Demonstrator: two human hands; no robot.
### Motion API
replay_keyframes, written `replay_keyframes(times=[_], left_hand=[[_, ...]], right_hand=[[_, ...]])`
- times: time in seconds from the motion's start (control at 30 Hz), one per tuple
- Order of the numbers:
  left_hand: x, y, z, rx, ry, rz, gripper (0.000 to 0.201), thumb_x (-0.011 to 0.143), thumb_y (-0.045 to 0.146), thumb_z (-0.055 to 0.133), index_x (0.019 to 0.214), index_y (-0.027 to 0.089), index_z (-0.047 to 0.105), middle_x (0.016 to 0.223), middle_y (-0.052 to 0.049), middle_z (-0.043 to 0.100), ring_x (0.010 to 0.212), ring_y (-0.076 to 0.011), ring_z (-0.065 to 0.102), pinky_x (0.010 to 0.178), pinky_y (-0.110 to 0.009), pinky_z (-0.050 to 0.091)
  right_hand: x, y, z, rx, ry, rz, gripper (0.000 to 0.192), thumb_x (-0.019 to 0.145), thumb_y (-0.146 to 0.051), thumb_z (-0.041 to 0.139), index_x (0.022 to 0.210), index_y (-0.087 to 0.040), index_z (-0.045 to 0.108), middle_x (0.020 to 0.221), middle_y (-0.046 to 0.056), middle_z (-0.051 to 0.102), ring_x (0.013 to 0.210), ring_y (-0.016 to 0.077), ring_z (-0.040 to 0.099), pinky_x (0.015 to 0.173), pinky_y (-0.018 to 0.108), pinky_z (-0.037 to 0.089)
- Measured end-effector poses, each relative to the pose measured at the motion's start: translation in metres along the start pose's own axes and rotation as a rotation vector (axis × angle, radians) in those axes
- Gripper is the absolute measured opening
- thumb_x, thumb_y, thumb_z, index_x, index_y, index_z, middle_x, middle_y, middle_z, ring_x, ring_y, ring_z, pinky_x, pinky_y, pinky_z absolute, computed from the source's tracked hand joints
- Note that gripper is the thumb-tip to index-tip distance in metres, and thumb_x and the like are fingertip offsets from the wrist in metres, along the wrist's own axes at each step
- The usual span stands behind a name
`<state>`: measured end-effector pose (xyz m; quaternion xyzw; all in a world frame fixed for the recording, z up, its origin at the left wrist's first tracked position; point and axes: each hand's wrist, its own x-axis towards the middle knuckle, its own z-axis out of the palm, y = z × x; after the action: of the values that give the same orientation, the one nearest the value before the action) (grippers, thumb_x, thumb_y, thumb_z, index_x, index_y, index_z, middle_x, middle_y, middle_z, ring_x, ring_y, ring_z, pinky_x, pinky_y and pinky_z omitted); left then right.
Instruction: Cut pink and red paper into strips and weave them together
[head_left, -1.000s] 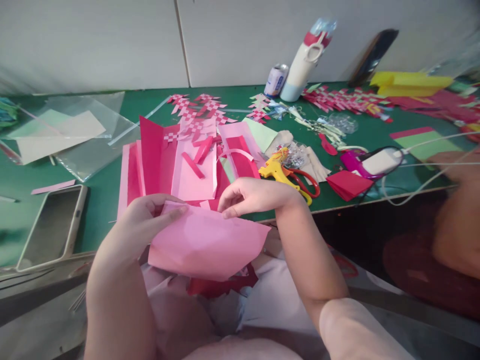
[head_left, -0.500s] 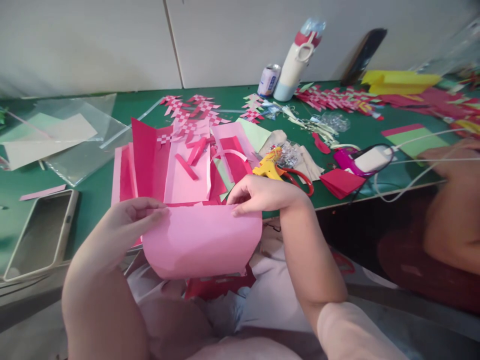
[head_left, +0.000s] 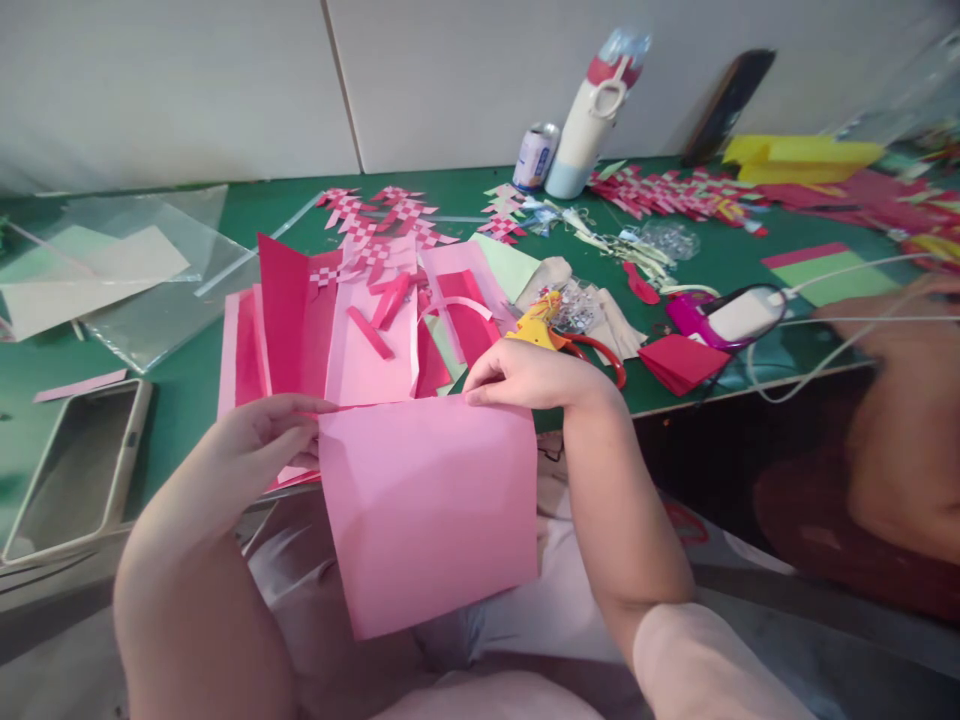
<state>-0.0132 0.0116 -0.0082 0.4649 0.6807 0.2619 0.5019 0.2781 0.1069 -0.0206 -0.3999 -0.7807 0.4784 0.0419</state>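
A sheet of pink paper (head_left: 439,510) hangs over my lap from the table's front edge, its upper edge between my hands. My left hand (head_left: 274,430) is closed at the sheet's upper left corner, some of its fingers hidden behind the paper. On the upper right edge, my right hand (head_left: 525,375) pinches the sheet between thumb and fingers. Just beyond lie folded red and pink papers (head_left: 296,330) with short red strips (head_left: 371,333) on top. Yellow-and-orange scissors (head_left: 536,325) rest right behind my right hand.
A phone in a pale case (head_left: 82,470) lies at the left beside plastic bags (head_left: 142,320). Woven paper pieces (head_left: 360,225), a can (head_left: 535,160) and a bottle (head_left: 592,120) stand or lie behind. White cables (head_left: 817,365) cross at right, near another person's arm (head_left: 907,400).
The pink sheet has dropped from a curled-up shape to hanging nearly flat, its lower edge further down. My right hand has shifted slightly up; both hands still grip the upper edge.
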Motion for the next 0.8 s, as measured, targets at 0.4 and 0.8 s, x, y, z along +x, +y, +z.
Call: replay_keyframes(times=[0.4, 0.8], left_hand=[[0.012, -0.013, 0.003, 0.185, 0.068, 0.059, 0.04, 0.07, 0.046, 0.066, 0.099, 0.018, 0.064, 0.091, -0.005, 0.069, 0.075, -0.0154, 0.062, 0.067, -0.028, 0.049], [0.012, -0.01, 0.005, 0.229, 0.092, 0.017, 0.037, 0.072, 0.038, 0.063, 0.1, 0.014, 0.062, 0.094, -0.009, 0.07, 0.086, -0.0204, 0.063, 0.073, -0.031, 0.05]], right_hand=[[0.01, 0.001, 0.006, -0.055, 0.042, 0.047, 0.019, 0.078, -0.02, 0.058, 0.089, -0.017, 0.073, 0.088, 0.002, 0.073, 0.079, 0.015, 0.065, 0.066, 0.022, 0.044], [0.002, 0.008, 0.003, -0.055, 0.15, 0.028, 0.021, 0.075, -0.015, 0.061, 0.092, -0.019, 0.073, 0.088, 0.002, 0.073, 0.08, 0.0149, 0.065, 0.068, 0.022, 0.045]])
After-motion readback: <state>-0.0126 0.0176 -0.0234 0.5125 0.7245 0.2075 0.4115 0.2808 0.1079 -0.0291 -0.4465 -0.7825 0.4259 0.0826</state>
